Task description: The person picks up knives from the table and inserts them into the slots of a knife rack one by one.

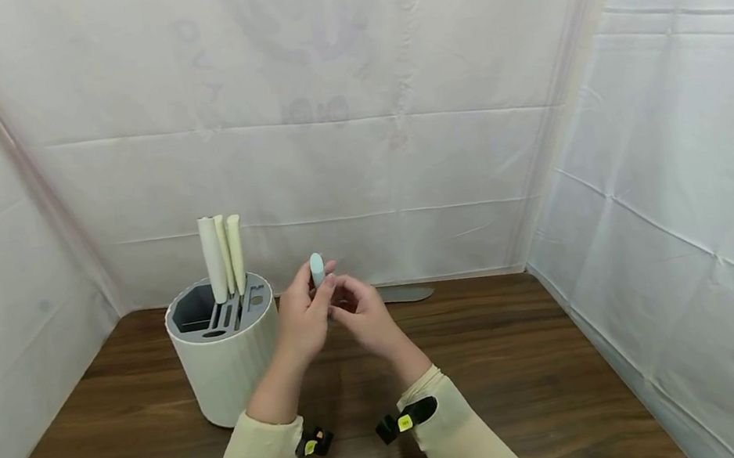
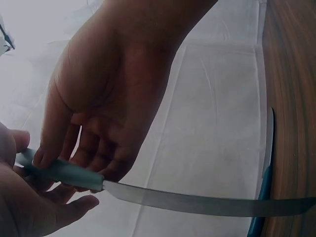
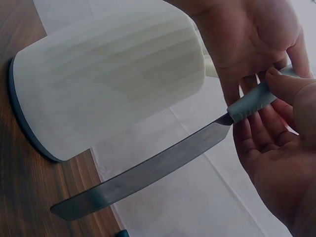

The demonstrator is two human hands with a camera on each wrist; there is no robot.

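A knife with a pale blue handle [image 1: 318, 269] is held above the table's middle. My left hand [image 1: 302, 322] pinches the handle [image 2: 64, 171] between thumb and fingers. My right hand [image 1: 366, 320] holds the same handle [image 3: 249, 102], thumb on top and fingers underneath. The steel blade [image 3: 148, 173] slants down, with its tip close to the wooden table [image 1: 515, 365]. In the head view my hands hide the blade. The blade [image 2: 197, 201] passes in front of the white backdrop in the left wrist view.
A round white knife block [image 1: 226, 361] with a grey slotted top stands just left of my hands, with three cream handles [image 1: 223, 254] sticking up. A second knife [image 1: 405, 293] lies flat by the back wall. White sheeting encloses the table on three sides.
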